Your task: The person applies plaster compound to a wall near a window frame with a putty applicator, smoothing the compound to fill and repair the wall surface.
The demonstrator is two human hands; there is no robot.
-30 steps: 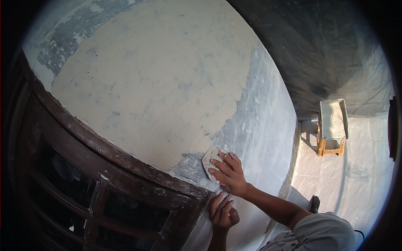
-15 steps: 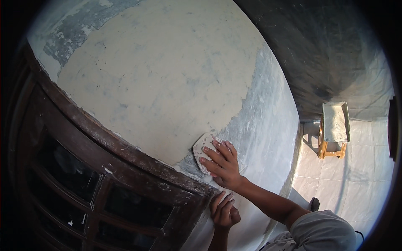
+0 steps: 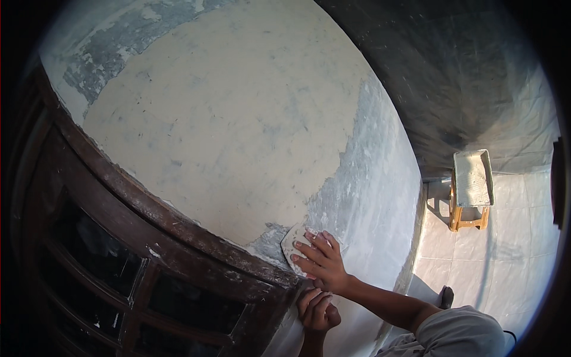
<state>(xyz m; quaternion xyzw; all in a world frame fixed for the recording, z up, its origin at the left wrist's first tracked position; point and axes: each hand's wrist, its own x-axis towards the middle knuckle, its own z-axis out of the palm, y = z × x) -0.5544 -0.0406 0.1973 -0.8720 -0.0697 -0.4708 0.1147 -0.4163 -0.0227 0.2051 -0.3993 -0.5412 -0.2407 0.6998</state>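
Note:
My right hand (image 3: pixel 324 262) presses a flat, whitish, putty-smeared spreader (image 3: pixel 291 241) against the wall, fingers spread over its back. The tool sits at the lower edge of a beige putty coat (image 3: pixel 232 125), by a bare grey patch and just above the corner of the dark wooden frame (image 3: pixel 238 268). Right below that wrist, my left hand (image 3: pixel 320 310) is closed with its fingers curled, close to the frame's corner. Nothing shows sticking out of it, though the inside of its fingers is partly hidden.
Glass panes (image 3: pixel 190 297) fill the wooden frame at lower left. Right of the putty lies a grey-white wall strip (image 3: pixel 380 172). On the tiled floor (image 3: pixel 511 238), a yellowish stool (image 3: pixel 457 215) bears a tray of putty (image 3: pixel 474 178). Dark sheeting (image 3: pixel 452 83) hangs behind.
My right hand and the spreader have slid down and slightly right, toward the frame's corner. More of the grey patch shows above the tool. My left hand is now nearer the right wrist.

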